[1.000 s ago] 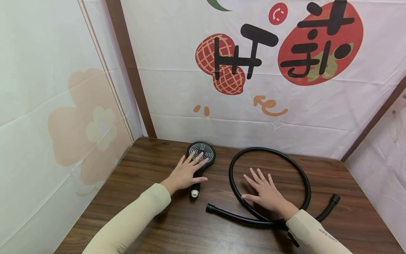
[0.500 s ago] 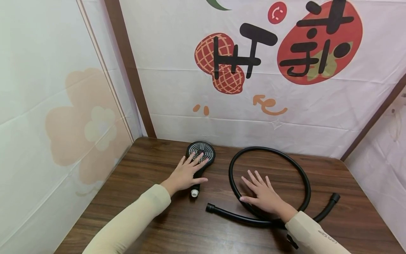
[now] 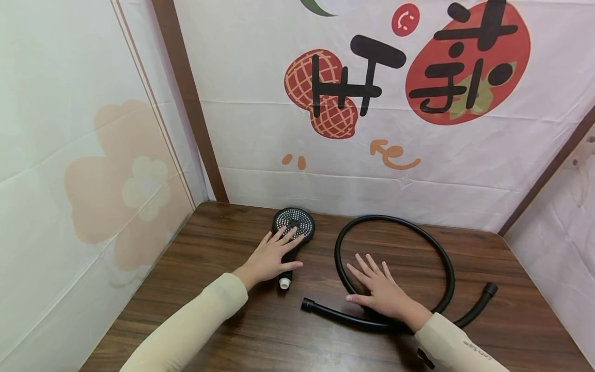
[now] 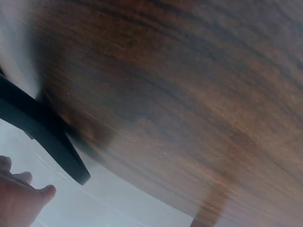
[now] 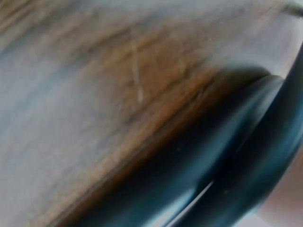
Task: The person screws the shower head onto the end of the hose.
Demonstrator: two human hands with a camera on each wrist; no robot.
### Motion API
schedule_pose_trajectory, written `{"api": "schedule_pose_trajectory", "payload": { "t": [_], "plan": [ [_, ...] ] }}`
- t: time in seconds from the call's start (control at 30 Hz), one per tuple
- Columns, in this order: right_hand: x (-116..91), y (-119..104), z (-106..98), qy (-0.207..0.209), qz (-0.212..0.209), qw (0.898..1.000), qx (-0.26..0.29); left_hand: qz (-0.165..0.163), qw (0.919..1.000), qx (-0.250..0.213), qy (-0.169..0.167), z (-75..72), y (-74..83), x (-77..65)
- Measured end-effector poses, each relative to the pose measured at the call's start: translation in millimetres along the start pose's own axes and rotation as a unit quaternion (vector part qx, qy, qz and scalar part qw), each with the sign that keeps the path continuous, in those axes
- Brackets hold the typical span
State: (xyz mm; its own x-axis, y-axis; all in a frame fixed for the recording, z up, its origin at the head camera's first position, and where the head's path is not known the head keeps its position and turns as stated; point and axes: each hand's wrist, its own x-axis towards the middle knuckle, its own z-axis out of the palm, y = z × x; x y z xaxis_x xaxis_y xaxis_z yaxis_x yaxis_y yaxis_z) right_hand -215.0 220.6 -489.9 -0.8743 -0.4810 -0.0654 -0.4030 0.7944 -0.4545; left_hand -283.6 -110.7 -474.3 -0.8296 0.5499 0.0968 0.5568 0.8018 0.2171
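A black hand shower head [image 3: 302, 222] lies on the wooden table with its spray face up and its white connector end [image 3: 284, 283] toward me. My left hand [image 3: 268, 258] is over its face and handle, fingers spread and straight. The left wrist view shows the shower head [image 4: 40, 125] from the side, with part of the left hand [image 4: 21, 198] next to it. To the right lies a looped black shower hose [image 3: 382, 217]. Spread fingers of my right hand [image 3: 383, 292] hover over the loop's lower left, hiding part of the crossing. The hose [image 5: 227, 151] fills the right wrist view's lower right.
The brown wooden table [image 3: 260, 336] ends at a white printed cloth wall [image 3: 251, 129] at the back. More cloth walls stand on the left and right. One hose end [image 3: 307, 305] points left, the other end [image 3: 490, 289] points back right.
My right hand has shifted a little left and toward me over the hose loop. The left hand stays at the shower head, and neither the shower head nor the hose has visibly moved.
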Motion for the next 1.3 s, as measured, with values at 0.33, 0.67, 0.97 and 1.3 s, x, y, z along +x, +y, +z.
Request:
{"api": "schedule_pose_trajectory", "payload": {
  "t": [0.33,0.67,0.97,1.3],
  "plan": [
    [1,-3,3,-0.006,0.000,1.000,-0.001,-0.004,0.9997,-0.020,-0.010,-3.2,0.2,-3.1],
    [0,-7,5,-0.008,-0.012,1.000,-0.006,-0.008,0.9993,-0.031,-0.017,-0.7,-2.1,-5.9],
    [-3,-10,7,-0.006,-0.026,1.000,-0.011,-0.049,0.9927,-0.109,-0.015,-0.5,0.4,-8.8],
    [-4,-9,8,0.002,-0.033,0.999,-0.029,-0.097,0.9795,-0.172,-0.039,-1.4,-0.2,-13.6]
  ]
}}
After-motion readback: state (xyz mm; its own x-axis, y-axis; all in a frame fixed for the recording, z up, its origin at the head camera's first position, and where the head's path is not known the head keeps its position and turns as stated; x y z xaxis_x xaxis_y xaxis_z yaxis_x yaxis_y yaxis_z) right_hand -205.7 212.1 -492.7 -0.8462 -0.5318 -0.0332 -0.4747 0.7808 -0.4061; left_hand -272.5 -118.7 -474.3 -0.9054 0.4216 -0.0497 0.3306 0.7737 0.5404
